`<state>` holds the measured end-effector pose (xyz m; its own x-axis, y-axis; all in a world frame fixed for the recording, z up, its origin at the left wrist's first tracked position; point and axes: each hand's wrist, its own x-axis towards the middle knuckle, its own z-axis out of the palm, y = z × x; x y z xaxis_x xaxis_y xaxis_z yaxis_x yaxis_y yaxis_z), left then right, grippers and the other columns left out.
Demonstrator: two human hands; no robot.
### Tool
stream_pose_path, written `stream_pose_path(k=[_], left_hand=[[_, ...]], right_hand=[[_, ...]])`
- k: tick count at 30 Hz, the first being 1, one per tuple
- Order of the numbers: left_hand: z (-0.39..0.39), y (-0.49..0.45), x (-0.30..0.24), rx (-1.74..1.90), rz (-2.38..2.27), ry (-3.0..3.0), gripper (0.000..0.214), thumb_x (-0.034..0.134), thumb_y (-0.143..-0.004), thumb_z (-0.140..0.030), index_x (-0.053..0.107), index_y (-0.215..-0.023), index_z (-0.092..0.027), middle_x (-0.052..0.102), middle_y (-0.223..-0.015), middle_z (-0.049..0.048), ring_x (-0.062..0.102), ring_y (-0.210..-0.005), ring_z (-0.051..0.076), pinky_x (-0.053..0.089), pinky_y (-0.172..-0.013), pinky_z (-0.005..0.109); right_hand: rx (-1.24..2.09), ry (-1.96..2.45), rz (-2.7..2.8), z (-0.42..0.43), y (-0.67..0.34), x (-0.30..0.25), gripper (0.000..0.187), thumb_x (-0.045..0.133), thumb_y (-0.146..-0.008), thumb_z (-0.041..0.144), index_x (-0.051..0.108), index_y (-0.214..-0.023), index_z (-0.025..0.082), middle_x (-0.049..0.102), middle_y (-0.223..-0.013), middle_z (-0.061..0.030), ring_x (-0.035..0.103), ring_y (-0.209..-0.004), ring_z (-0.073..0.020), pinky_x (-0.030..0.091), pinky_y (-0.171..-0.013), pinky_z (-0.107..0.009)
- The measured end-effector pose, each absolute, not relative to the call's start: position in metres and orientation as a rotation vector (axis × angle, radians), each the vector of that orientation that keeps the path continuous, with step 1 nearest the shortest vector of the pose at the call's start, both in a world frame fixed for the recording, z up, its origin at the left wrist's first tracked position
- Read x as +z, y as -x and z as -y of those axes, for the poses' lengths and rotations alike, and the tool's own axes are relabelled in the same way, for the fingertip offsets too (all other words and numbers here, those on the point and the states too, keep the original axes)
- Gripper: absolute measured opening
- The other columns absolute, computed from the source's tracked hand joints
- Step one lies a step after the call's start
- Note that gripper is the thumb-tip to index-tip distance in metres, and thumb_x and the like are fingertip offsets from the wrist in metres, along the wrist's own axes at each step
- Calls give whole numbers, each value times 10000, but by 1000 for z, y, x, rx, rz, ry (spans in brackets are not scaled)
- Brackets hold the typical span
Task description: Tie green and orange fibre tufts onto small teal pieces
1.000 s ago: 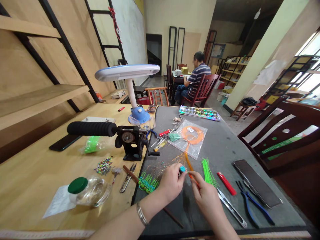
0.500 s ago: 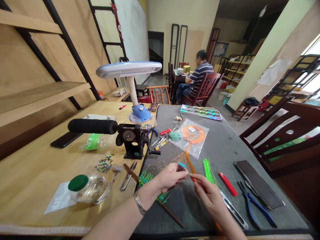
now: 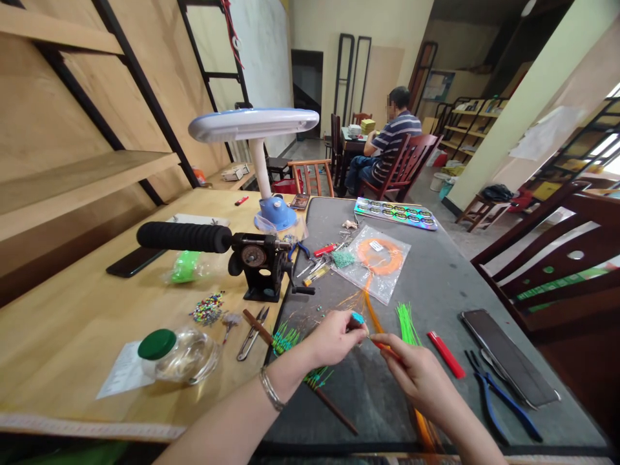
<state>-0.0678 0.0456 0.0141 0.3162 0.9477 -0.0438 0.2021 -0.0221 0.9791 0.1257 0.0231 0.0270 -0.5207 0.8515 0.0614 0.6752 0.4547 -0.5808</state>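
My left hand is closed over the grey mat, with a small turquoise piece showing at its thumb and forefinger. My right hand meets it fingertip to fingertip, pinched closed; orange strands run down to its fingers and come out below near the mat's front edge. The fine ends between the two hands are too small to make out. Beneath my left forearm lies a brown stick with green-tipped strands around it. Bright green strands lie beyond my right hand.
To the right are a red lighter, blue-handled pliers and a phone. A black crank device, thread snips, beads and a green-lidded jar stand left. A plastic bag holds an orange coil. Another person sits behind.
The view has tilted and shifted slightly. My right hand has moved a little to the right, and its forearm now covers the silver slotted tool. More of the turquoise piece shows.
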Motion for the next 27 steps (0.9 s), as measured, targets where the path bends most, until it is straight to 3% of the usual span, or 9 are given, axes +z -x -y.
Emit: stream_pose_path(k=[12,19,27], left_hand=[[-31,52,6,1017,-1483,-1860,135,488,-850,-206,571,-747,-179,621,-740,58,557,-703,193,375,-640,283],[-37,51,0,1072,-1475,-1564,143,526,-830,-267,569,-736,-169,631,-664,38,558,-605,164,384,-583,260],[-40,47,-9,1119,-1424,-1372,125,567,-784,-258,611,-747,-148,667,-716,62,597,-668,178,435,-643,278]], right_hand=[[515,1532,2078,-10,-103,-3,318,338,-920,295,593,-1091,212,722,-689,-32,675,-555,-180,449,-497,-213],[294,1512,2017,-7,-89,-11,335,332,-909,278,613,-1078,211,735,-710,-47,693,-558,-197,476,-480,-235],[-20,1505,2038,-10,-85,-23,356,292,-945,299,607,-1053,171,748,-772,-78,708,-583,-202,469,-465,-250]])
